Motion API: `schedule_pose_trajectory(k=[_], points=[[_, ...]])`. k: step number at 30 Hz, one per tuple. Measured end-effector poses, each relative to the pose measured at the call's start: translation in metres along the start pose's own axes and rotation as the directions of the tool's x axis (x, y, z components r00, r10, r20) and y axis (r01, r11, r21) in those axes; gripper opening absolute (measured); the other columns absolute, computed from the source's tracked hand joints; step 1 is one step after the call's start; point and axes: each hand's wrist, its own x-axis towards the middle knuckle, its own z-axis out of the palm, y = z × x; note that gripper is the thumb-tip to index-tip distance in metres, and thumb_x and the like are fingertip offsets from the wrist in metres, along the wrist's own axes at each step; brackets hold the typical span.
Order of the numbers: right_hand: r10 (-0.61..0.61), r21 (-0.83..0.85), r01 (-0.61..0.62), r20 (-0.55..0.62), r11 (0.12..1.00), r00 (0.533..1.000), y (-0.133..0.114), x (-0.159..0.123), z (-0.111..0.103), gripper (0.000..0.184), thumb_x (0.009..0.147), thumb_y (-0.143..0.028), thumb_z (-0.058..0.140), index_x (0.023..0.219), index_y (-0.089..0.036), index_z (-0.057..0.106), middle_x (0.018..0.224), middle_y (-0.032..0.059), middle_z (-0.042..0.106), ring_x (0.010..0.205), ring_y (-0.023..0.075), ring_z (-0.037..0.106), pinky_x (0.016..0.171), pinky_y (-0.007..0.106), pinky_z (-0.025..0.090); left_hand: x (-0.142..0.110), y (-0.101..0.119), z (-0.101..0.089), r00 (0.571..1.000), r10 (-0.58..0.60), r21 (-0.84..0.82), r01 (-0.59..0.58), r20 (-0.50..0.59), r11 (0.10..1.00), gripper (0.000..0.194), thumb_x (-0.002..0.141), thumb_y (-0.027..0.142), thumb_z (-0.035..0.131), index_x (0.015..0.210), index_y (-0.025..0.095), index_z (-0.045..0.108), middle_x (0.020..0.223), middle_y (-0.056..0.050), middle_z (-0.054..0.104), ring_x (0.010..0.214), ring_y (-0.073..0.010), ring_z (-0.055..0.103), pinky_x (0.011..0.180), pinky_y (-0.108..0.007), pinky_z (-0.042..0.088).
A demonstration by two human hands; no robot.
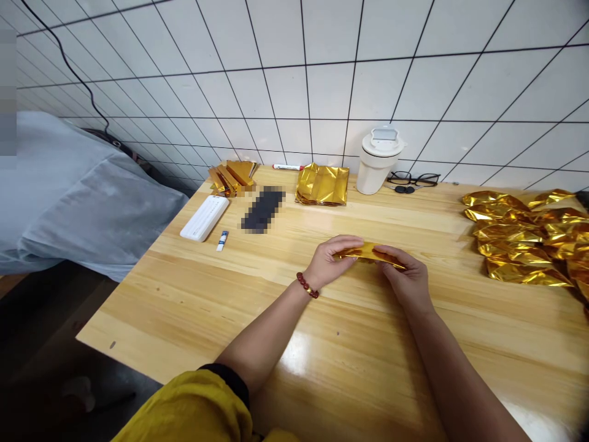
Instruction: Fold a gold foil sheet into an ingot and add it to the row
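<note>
My left hand [330, 261] and my right hand [405, 276] meet over the middle of the wooden table [193, 307]. Both pinch a narrow folded strip of gold foil paper [370, 253] held flat between them, the left at its left end, the right along its right half. A red bead bracelet [307, 285] circles my left wrist. The fingers of both hands are closed on the strip.
A stack of gold foil sheets [322, 184] lies at the back, folded gold pieces [232, 177] to its left, a crumpled gold pile [529, 245] at right. Also there: white cup [380, 161], glasses [413, 179], red marker [288, 167], white power bank [205, 218], small tube [222, 240], dark phone [263, 210]. Grey cloth [69, 196] lies left of the table.
</note>
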Motion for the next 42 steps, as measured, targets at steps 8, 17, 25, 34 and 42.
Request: schedule_pose_trajectory(k=[8, 17, 25, 34, 42], points=[[0.008, 0.014, -0.007, -0.061, 1.000, 0.998, 0.0014, 0.0004, 0.0004, 0.024, 0.066, -0.029, 0.077, 0.089, -0.024, 0.078, 0.094, 0.0040, 0.077, 0.090, 0.0218, 0.072, 0.085, 0.039, 0.059, -0.0041, -0.0052, 0.0054, 0.992, -0.104, -0.131, 0.094, -0.070, 0.987, 0.046, 0.074, 0.024, 0.077, 0.119, 0.021, 0.070, 0.113, -0.010, 0.073, 0.106, -0.0228, 0.069, 0.102, -0.042, 0.051], [0.125, 0.066, -0.120, -0.077, 0.991, 0.989, 0.0012, 0.0007, 0.0009, 0.019, 0.070, -0.033, 0.075, 0.086, -0.024, 0.080, 0.079, 0.0005, 0.074, 0.055, 0.0118, 0.058, 0.058, 0.028, 0.051, 0.0009, -0.0089, 0.0027, 0.952, -0.241, -0.190, 0.205, -0.189, 0.960, 0.030, 0.071, 0.025, 0.078, 0.099, 0.016, 0.075, 0.099, -0.010, 0.077, 0.095, -0.0224, 0.072, 0.097, -0.040, 0.053], [0.110, -0.028, -0.110, -0.004, 0.994, 0.994, -0.0036, -0.0010, 0.0018, 0.022, 0.074, -0.037, 0.071, 0.087, -0.021, 0.079, 0.058, -0.0005, 0.066, 0.054, 0.0140, 0.058, 0.057, 0.029, 0.049, 0.0025, -0.0031, -0.0011, 0.939, -0.261, -0.221, 0.212, -0.225, 0.952, 0.031, 0.070, 0.027, 0.079, 0.100, 0.017, 0.074, 0.093, -0.009, 0.077, 0.093, -0.0224, 0.071, 0.093, -0.040, 0.052], [0.136, 0.033, -0.132, -0.153, 0.991, 0.979, -0.0013, 0.0006, 0.0049, 0.039, 0.056, -0.031, 0.086, 0.092, -0.020, 0.075, 0.085, 0.0043, 0.076, 0.075, 0.0204, 0.072, 0.074, 0.033, 0.057, -0.0016, -0.0020, 0.0036, 0.987, -0.152, -0.237, 0.135, -0.058, 0.962, 0.040, 0.066, 0.036, 0.086, 0.098, 0.016, 0.075, 0.097, -0.009, 0.076, 0.093, -0.0202, 0.072, 0.094, -0.036, 0.056], [0.174, 0.071, -0.165, -0.147, 0.984, 0.974, -0.0034, -0.0003, 0.0031, 0.021, 0.063, -0.027, 0.080, 0.081, -0.018, 0.075, 0.064, 0.0017, 0.071, 0.058, 0.0141, 0.063, 0.058, 0.026, 0.051, -0.0009, -0.0020, 0.0021, 0.987, -0.154, -0.246, 0.141, -0.036, 0.959, 0.041, 0.067, 0.035, 0.086, 0.102, 0.016, 0.076, 0.098, -0.010, 0.077, 0.094, -0.0209, 0.073, 0.095, -0.036, 0.056]])
